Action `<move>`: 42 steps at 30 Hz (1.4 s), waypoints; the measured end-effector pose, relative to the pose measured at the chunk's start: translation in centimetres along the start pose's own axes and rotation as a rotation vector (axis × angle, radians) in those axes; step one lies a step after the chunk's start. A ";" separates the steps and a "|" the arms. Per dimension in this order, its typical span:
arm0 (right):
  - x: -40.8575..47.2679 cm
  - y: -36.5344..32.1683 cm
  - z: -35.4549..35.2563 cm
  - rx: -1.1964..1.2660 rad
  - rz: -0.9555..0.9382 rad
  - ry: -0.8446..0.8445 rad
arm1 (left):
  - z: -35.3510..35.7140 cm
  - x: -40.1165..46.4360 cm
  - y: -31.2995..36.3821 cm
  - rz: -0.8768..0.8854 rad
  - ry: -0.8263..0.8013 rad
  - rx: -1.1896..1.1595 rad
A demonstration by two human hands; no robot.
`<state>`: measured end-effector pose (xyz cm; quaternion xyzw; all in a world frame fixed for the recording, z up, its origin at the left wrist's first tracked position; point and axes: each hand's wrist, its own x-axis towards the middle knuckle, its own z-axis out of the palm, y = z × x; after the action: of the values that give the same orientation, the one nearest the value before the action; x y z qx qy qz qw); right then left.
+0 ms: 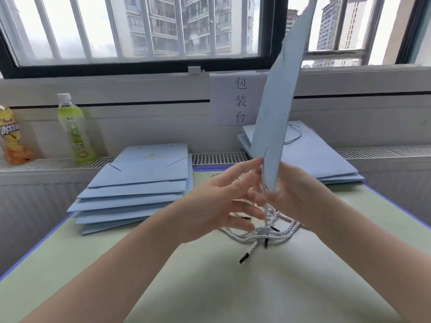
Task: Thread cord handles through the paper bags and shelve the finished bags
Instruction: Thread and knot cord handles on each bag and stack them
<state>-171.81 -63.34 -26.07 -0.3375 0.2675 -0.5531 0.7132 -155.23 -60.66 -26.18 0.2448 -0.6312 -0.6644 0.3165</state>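
A flat light-blue paper bag (277,108) stands on edge in the air, seen nearly edge-on, its far end up against the window. My right hand (293,192) grips its near end. My left hand (221,201) is just left of that end, fingers spread and loosely straight, fingertips close to the bag's edge. A white twisted cord hangs down from the bag's near end between the hands. Several white cords with black tips (263,231) lie tangled on the table under my hands. A stack of flat blue bags (137,187) lies at the left.
A second pile of blue bags (319,157), its top one with a cord handle, lies at the back right. Two drink bottles (74,129) (12,136) stand on the ledge at left. A paper sign (235,101) hangs under the window. The table has a green mat (186,287).
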 end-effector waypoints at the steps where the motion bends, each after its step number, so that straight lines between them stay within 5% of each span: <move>1: 0.1 -0.4 -0.2 0.085 0.001 0.043 | -0.1 0.1 0.0 0.029 0.102 0.084; 3: 0.1 -1.5 -0.5 0.140 0.007 0.106 | -0.8 0.3 0.1 0.108 0.304 0.102; 8: -0.3 -3.5 -1.1 -0.373 0.013 0.225 | -4.2 0.1 0.6 0.255 0.754 -0.172; 12: -0.6 -4.4 -1.6 -0.662 0.074 0.287 | -6.6 -1.2 2.4 0.201 0.712 -0.532; 18: 0.1 -2.1 -2.5 -1.812 -0.445 0.359 | -7.5 -0.8 0.9 0.127 0.910 -0.126; 24: 1.2 -1.5 -3.3 -1.760 -0.407 0.370 | -6.9 -0.4 0.3 0.089 0.945 -0.075; 28: 0.8 -2.3 -3.1 -1.585 -0.738 0.480 | -6.2 -0.2 0.3 0.077 0.956 -0.002; 31: -0.2 -3.3 -1.5 -1.321 -0.900 0.360 | -5.3 0.0 -0.1 -0.009 0.867 0.107; 36: -2.0 -3.1 1.1 -0.924 -0.728 -0.002 | -3.9 0.1 -0.9 -0.099 0.639 0.271; 42: -1.5 -0.2 1.2 -0.987 -0.547 -0.115 | -2.6 1.1 -1.6 -0.022 0.613 0.891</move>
<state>-171.39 -61.66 -25.18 -0.7175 0.3579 -0.5080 0.3148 -154.24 -63.27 -27.95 0.5447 -0.7280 -0.2335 0.3447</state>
